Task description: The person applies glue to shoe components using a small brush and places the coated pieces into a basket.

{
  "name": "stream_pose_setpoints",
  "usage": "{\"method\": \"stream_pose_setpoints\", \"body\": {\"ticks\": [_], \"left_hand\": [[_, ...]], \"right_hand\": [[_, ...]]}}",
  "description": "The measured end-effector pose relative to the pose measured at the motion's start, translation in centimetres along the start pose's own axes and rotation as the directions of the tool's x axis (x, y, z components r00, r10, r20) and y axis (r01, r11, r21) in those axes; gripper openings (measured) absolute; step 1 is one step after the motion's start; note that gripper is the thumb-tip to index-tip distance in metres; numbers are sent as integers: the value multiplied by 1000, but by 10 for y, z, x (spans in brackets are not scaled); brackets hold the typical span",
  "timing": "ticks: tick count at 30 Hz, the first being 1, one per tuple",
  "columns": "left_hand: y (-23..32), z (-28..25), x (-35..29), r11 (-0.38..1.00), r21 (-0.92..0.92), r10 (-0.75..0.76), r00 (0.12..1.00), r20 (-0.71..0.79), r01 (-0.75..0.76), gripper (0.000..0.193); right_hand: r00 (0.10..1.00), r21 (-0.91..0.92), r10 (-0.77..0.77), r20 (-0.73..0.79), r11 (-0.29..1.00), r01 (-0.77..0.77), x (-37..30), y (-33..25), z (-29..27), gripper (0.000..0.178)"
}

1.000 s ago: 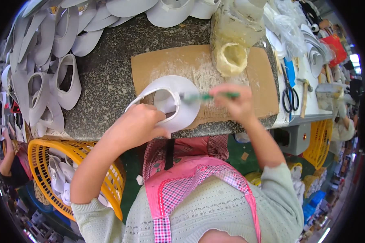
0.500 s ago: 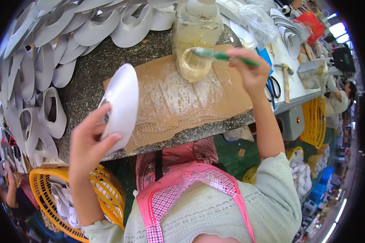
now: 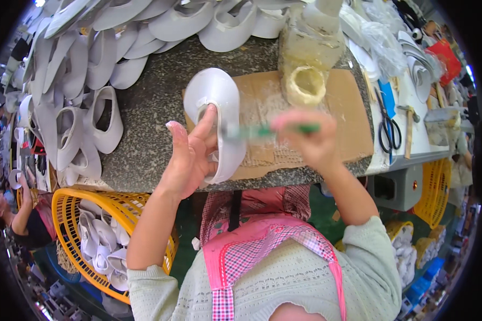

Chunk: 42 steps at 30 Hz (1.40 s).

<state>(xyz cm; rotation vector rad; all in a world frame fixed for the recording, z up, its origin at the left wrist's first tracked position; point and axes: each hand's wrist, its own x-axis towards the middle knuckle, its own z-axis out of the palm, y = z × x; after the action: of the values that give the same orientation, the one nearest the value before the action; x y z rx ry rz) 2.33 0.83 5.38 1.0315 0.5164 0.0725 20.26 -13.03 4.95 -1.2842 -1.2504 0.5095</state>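
My left hand (image 3: 187, 155) holds up a white shoe upper (image 3: 214, 88), its fingers inside the opening and its thumb sticking out to the left. In my right hand (image 3: 313, 139), blurred by motion, is a brush (image 3: 260, 130) with a green handle. The brush head points left and meets the rim of the upper's opening; blur hides exact contact. Behind my right hand stands a cloudy, yellowish plastic container (image 3: 308, 59) with a thick, crusted round mouth. Under both hands lies a brown cardboard sheet (image 3: 345, 120), smeared with whitish residue.
Many white uppers (image 3: 107, 115) crowd the left and back of the speckled stone table (image 3: 155, 80). Scissors (image 3: 389, 131) and a hammer (image 3: 408, 131) lie at right. A yellow basket (image 3: 64, 214) of white uppers stands below left. Another person (image 3: 24, 214) is at far left.
The brush has come away from the container's mouth, moving left and nearer to the upper. My left hand has turned the upper so its opening shows. The whole view has shifted left.
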Motion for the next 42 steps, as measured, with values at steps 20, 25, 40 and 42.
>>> {"method": "stream_pose_setpoints", "body": {"ticks": [20, 25, 40, 42], "left_hand": [[16, -3, 20, 669, 742, 292, 934, -206, -46, 33], [26, 2, 6, 163, 916, 677, 717, 166, -366, 26], [13, -14, 0, 413, 800, 162, 899, 407, -436, 81], [3, -14, -8, 176, 868, 163, 883, 440, -465, 72]], "right_hand": [[852, -341, -92, -516, 934, -106, -2, 10, -58, 12], [873, -277, -189, -449, 959, 65, -5, 6, -88, 14], [930, -286, 57, -364, 943, -169, -56, 20, -107, 15], [971, -389, -79, -227, 921, -16, -40, 28, -88, 19]]}}
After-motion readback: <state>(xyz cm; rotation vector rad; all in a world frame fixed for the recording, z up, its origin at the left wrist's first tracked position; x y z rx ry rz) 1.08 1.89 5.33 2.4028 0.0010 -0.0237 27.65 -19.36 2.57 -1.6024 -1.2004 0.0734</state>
